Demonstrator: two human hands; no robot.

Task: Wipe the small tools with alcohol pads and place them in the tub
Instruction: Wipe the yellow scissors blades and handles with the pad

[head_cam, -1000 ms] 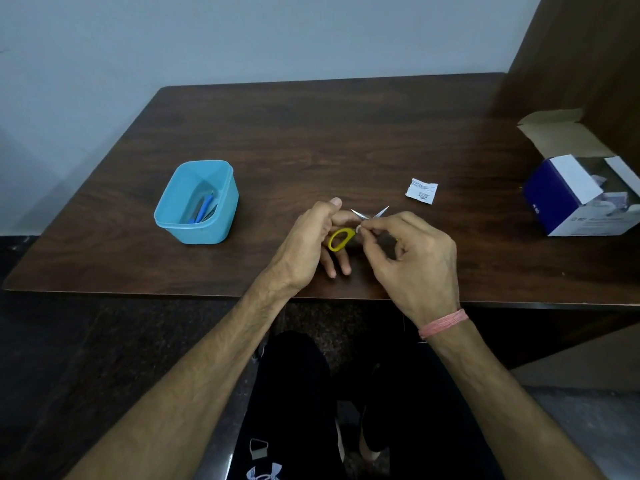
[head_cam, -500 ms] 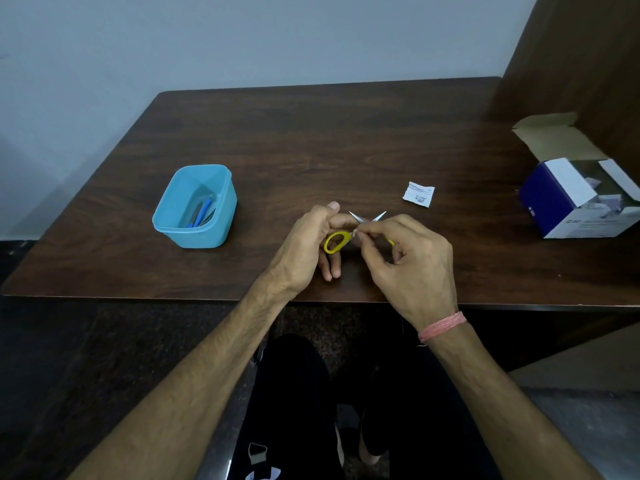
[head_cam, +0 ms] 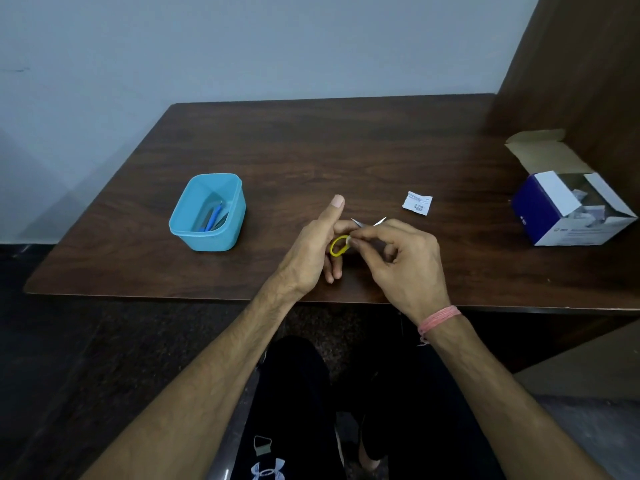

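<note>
Yellow-handled scissors (head_cam: pixel 341 244) held low over the near edge of the dark wooden table (head_cam: pixel 346 150), blades spread into a small V just beyond the fingertips. Left hand (head_cam: pixel 311 252) gripping the scissors by the handle side, one yellow loop showing between its fingers (head_cam: pixel 334 268), thumb raised straight and free. Right hand (head_cam: pixel 401 261) curled, thumb and forefinger pinched together on a small white alcohol pad (head_cam: pixel 348 240) pressed against the scissors where loop meets blade; other fingers folded loosely behind. Pink thread band (head_cam: pixel 438 320) worn on the right wrist.

Left of the left hand's fingers, well apart: light blue tub (head_cam: pixel 207 213) standing on the table, a few blue-handled small tools (head_cam: pixel 213 218) lying inside against its right wall; exact kind too small to tell. Beyond and right of the right hand's fingers, near: torn white pad wrapper (head_cam: pixel 417 203) flat on the table. Far right of those fingers: blue-and-white box (head_cam: pixel 568 209) with flaps open, contents unclear. Black trousers (head_cam: pixel 301 410) visible below the table edge.
</note>
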